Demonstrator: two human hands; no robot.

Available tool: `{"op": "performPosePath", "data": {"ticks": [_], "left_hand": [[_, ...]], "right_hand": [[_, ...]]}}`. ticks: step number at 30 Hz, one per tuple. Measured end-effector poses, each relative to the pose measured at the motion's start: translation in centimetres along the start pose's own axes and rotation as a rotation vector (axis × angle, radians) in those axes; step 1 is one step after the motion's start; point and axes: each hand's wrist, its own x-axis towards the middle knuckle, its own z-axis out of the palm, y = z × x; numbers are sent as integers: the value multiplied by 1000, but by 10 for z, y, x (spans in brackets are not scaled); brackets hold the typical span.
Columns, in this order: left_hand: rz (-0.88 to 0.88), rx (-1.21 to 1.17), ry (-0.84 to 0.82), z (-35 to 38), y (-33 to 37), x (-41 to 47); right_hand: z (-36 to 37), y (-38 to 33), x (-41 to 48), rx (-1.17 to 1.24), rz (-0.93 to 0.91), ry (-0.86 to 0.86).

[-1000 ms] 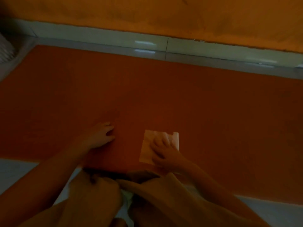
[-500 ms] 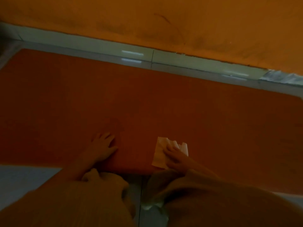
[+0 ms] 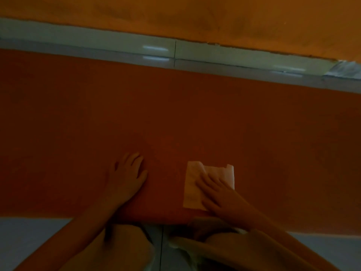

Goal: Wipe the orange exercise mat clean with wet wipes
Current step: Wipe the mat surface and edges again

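Note:
The orange exercise mat (image 3: 195, 114) lies flat across the floor and fills the middle of the head view. A pale wet wipe (image 3: 192, 184) is spread on the mat near its front edge. My right hand (image 3: 216, 190) presses flat on the wipe with straight fingers, covering its right part. My left hand (image 3: 128, 178) rests flat on the bare mat to the left of the wipe, fingers spread, holding nothing.
An orange wall (image 3: 214, 18) with a pale tiled skirting (image 3: 97, 40) runs along the mat's far edge. Grey floor tiles (image 3: 29, 237) show in front of the mat. My knees (image 3: 125, 251) are at the bottom, at the mat's front edge. The scene is dim.
My right hand slid the wipe slightly rightward along the front of the mat. My left hand stayed planted on the mat. The camera shifted.

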Motion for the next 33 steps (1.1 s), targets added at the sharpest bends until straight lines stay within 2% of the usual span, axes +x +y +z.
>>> {"op": "performPosePath", "data": {"ticks": [3,7,9,13,16,20,23,26,29,31,33], "left_hand": [[-21,39,25,3,2,1],[-24,34,32,4,3,0],[-36,62,16,3,4,0],[-43,144,12,1,6,5],[-33,97,30,3,7,10],[-23,63,22,10,4,14],[-30,67,5,8,4,16],[-27,80,-6,6,4,17],[10,48,22,9,-1,26],[71,77,24,9,-6,39],[89,95,36,4,-7,57]], "right_hand": [[-12,29,28,-51,29,0],[-22,46,86,-17,222,21],[-16,34,96,-13,188,0],[-13,10,71,-35,-7,-37],[-25,27,65,-32,25,-89],[-36,69,109,-61,156,35],[-38,65,145,-37,245,95],[-25,39,150,-44,76,79],[-25,48,143,-114,-85,20],[-39,72,154,-170,-95,28],[-56,94,177,-206,-22,91]]}}
